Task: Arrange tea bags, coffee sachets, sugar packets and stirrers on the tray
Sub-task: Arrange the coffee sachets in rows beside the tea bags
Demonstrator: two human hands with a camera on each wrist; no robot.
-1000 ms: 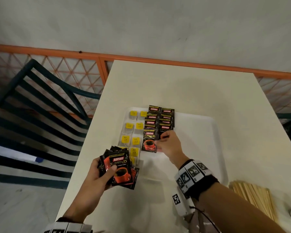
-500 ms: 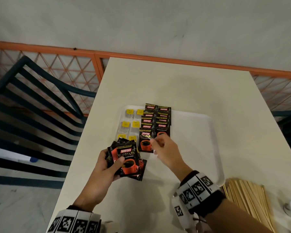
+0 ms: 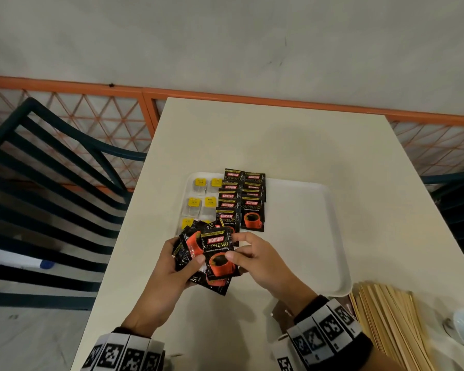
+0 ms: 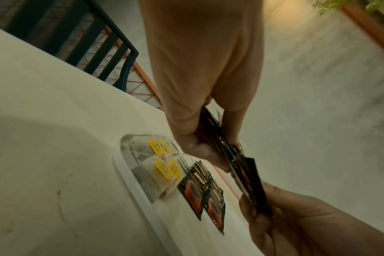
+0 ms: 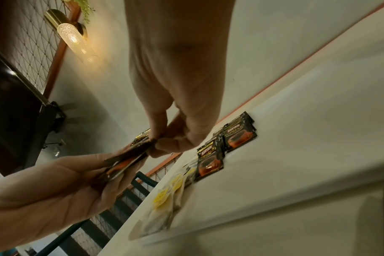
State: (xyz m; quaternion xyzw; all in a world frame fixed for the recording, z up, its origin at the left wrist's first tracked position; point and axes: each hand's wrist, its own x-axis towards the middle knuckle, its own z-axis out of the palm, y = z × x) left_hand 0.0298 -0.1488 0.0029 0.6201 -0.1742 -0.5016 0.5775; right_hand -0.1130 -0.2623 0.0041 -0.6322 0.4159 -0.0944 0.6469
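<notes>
Black coffee sachets (image 3: pixel 253 210) with orange cups printed on them lie in two overlapping columns at the far-left part of the white tray (image 3: pixel 319 236), right beside yellow-tagged tea bags (image 3: pixel 201 203) on the tabletop (image 3: pixel 279 143). The left hand (image 3: pixel 172 274) hovers above the tray's near-left corner, fingers curled round a fanned stack of sachets (image 3: pixel 190 250). The right hand (image 3: pixel 257 261) pinches the top sachet (image 3: pixel 219 254) between thumb and fingertips.
</notes>
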